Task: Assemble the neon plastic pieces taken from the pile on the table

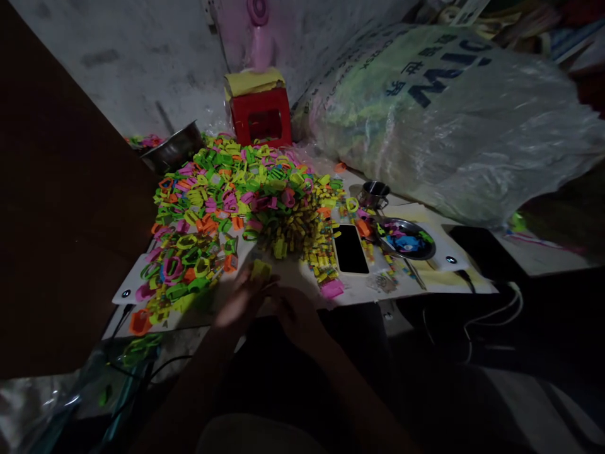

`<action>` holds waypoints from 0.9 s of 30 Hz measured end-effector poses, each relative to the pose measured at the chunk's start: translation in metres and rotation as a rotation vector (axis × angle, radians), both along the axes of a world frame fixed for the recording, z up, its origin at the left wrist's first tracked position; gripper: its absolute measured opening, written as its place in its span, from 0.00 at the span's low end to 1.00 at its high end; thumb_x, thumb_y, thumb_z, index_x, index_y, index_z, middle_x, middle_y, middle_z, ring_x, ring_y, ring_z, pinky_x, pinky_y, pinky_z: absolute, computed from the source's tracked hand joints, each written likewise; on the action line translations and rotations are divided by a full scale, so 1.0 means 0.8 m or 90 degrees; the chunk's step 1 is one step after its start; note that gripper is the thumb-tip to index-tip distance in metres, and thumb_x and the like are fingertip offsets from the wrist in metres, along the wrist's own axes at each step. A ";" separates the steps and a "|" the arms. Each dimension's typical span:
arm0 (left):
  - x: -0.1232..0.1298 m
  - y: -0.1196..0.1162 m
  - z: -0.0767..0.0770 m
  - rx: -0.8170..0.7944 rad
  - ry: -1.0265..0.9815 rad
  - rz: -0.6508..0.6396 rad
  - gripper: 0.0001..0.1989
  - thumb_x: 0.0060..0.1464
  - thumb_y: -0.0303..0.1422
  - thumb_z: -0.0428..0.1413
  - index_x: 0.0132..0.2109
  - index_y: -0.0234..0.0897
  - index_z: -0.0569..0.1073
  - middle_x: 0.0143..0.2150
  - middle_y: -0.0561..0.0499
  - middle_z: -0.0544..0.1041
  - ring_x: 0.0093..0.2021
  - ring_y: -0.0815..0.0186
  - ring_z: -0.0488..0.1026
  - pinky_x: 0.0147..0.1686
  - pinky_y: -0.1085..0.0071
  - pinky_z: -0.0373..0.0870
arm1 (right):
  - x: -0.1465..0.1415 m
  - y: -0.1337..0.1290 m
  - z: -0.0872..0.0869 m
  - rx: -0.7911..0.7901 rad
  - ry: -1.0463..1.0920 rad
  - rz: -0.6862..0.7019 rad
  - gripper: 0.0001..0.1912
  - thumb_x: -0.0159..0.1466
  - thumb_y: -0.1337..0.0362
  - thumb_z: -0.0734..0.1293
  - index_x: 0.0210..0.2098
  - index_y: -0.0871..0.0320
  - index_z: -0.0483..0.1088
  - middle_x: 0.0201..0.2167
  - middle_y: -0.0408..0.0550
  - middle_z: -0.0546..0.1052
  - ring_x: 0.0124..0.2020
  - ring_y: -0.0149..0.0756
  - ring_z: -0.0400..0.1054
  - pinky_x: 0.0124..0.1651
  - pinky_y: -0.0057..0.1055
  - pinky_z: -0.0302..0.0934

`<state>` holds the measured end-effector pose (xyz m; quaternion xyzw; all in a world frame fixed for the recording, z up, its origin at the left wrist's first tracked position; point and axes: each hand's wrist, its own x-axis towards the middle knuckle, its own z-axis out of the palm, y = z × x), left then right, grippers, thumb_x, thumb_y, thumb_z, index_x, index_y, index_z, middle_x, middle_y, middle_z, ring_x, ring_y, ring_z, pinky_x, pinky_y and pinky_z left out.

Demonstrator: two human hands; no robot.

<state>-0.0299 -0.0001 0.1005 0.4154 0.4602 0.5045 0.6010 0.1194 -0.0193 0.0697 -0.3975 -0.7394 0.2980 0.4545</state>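
A small yellow plastic piece [260,270] sits at the near edge of the white work board [425,287], directly above the fingertips of the left hand [239,302]. The left hand appears to pinch it from below, fingers bent around it, but the light is poor and the frame blurred, so contact cannot be confirmed. The piece's long axis cannot be judged. The right hand [295,312] lies just beside the left, slightly lower and to the right, fingers curled inward; whether it holds anything cannot be told. Of the two, the left hand is the nearer to the yellow piece.

Beyond the hands, away from the person, spreads a large heap of neon plastic rings and clips [227,202] in green, yellow, pink and orange, covering most of the left half of the board. To the right of the heap a black smartphone [350,249] lies flat, screen up. Further right, a shallow steel dish [407,238] contains blue, pink and green small parts. Behind it stands a small steel cup [373,194]; contents not visible. At the far left edge a steel bowl [177,148] holds a few coloured pieces. A red plastic stool [261,116] and a large clear plastic sack [449,120] stand against the wall.
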 end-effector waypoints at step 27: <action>-0.011 -0.030 0.021 0.068 0.430 -0.043 0.19 0.52 0.37 0.60 0.47 0.38 0.63 0.45 0.47 0.74 0.44 0.63 0.73 0.43 0.68 0.69 | -0.006 -0.016 0.042 -0.043 -0.519 -0.161 0.16 0.66 0.66 0.60 0.52 0.61 0.66 0.37 0.57 0.77 0.32 0.42 0.73 0.29 0.32 0.60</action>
